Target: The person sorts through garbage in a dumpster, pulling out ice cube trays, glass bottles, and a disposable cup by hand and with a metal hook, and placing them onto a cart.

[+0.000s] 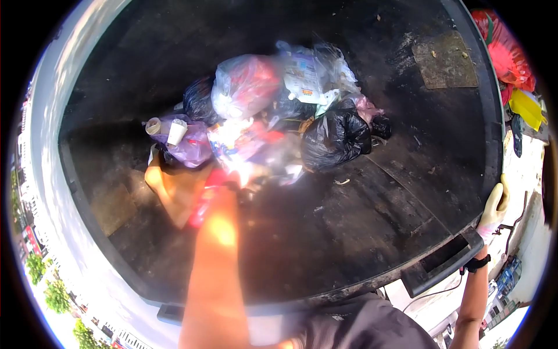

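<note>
My left arm stretches down into a large dark bin (360, 244). My left hand (233, 174) is washed out by glare and blur, so its fingers and anything in them cannot be made out. It is at the near side of a heap of rubbish bags, beside a shiny red plastic piece (200, 206) and a brown paper or cardboard piece (174, 192). A bright, mixed-colour bag (235, 139) lies just beyond it. My right hand (494, 203), in a pale glove, rests at the bin's right rim with its fingers stretched along the edge.
The heap holds a clear bag with red contents (247, 87), a black bag (337, 136), a purple bag (192, 145) and a white cup (176, 132). A flat brown board (446, 61) lies on the right. Red bags (511, 61) hang outside the bin.
</note>
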The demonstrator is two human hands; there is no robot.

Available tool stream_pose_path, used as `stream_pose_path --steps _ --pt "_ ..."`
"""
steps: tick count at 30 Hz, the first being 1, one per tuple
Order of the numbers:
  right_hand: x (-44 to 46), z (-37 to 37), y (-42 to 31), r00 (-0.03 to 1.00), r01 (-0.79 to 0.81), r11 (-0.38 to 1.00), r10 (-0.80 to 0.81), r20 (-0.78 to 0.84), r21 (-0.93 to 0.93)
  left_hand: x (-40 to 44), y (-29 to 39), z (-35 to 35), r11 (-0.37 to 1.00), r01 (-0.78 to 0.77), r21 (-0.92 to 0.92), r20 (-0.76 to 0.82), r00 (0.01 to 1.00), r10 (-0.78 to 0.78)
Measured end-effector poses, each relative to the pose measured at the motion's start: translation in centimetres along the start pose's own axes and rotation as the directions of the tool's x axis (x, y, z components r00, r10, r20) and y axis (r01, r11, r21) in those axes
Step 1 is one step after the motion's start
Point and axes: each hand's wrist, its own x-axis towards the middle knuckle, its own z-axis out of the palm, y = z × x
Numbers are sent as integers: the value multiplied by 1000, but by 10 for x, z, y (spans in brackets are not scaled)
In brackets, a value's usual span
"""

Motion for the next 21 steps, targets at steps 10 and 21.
stream_pose_path --steps 10,21 --pt "-4 1 -8 999 1 1000 -2 -40 -19 -17 82 57 598 -148 -788 207 851 482" --pt "-6 3 -16 995 -65 997 67 -76 30 76 164 128 646 -49 -762 190 936 296"
